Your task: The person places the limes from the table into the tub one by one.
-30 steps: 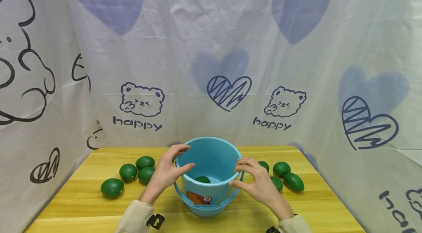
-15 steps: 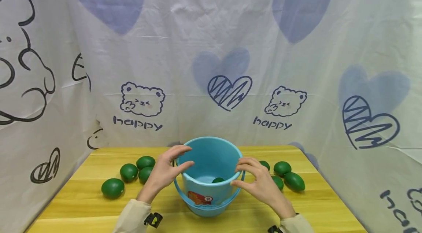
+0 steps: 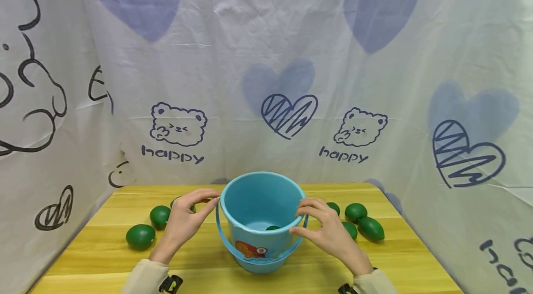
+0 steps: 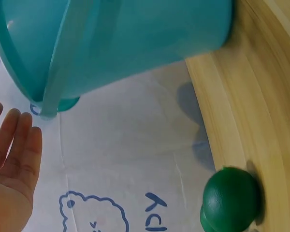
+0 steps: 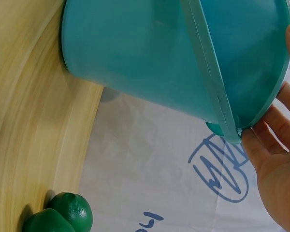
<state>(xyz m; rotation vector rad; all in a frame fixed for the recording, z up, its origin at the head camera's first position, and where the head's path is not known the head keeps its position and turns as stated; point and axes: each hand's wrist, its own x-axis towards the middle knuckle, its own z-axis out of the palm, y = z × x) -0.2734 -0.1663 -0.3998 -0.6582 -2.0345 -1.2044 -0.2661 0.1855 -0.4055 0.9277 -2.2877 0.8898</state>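
The left hand (image 3: 183,220) holds nothing; its fingers are extended, with thumb and fingertips just beside the bucket's rim and, in the left wrist view, a gap from it. The right hand (image 3: 325,229) is loosely spread, its fingers touching the rim without clasping it.

Between the hands, the light blue bucket (image 3: 276,242) stands upright on the wooden-topped desk (image 3: 204,278), a red-orange sticker (image 3: 249,249) on the near side. Its handle (image 5: 210,72) hangs down across the front. Low inside, nearer the right hand, shows the top of a dark green fruit (image 3: 273,228), lime-like.

Left of the left hand lies a matching fruit (image 3: 140,237), with another (image 3: 160,217) just beside that hand and at least one more partly hidden behind it. Beyond the right hand, four similar fruits (image 3: 371,229) sit close together. Past both hands hangs a white curtain (image 3: 233,72) printed with hearts and bears.
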